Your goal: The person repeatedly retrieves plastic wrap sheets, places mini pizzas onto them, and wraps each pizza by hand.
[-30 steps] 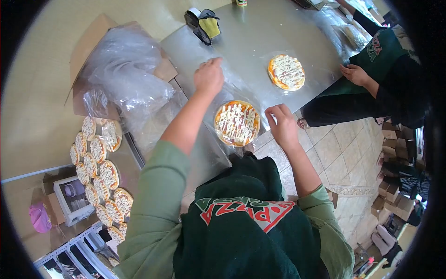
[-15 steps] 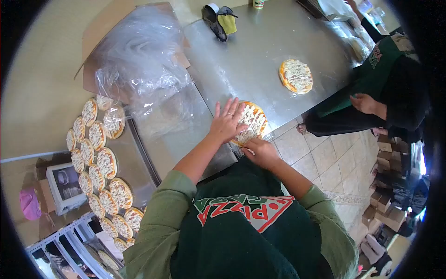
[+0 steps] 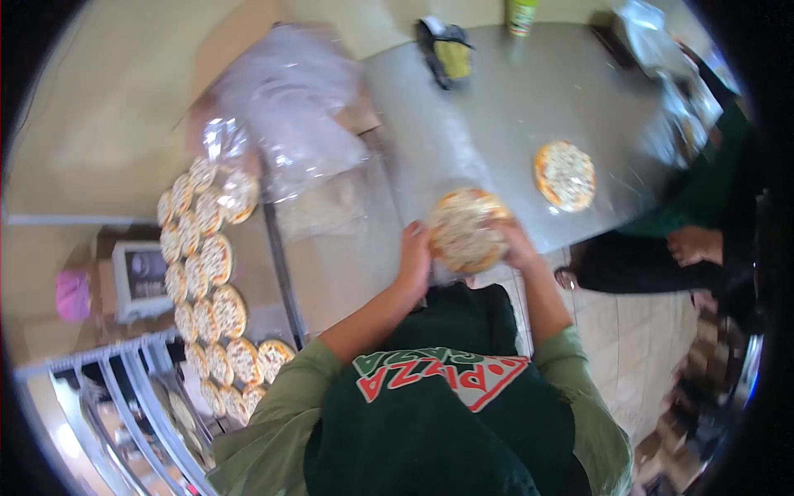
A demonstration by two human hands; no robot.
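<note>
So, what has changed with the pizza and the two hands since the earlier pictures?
The left hand has come off the top of the near pizza and now holds its left side; the right hand has moved from the near edge to the right side. The other pizza stayed on the table.

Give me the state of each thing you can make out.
Near pizza: topping up, between both hands
Left hand: at its left edge
Right hand: at its right edge
Far pizza: flat on table
Carton: open, plastic bulging out
Pizza group: topping up
Green container: upright
</note>
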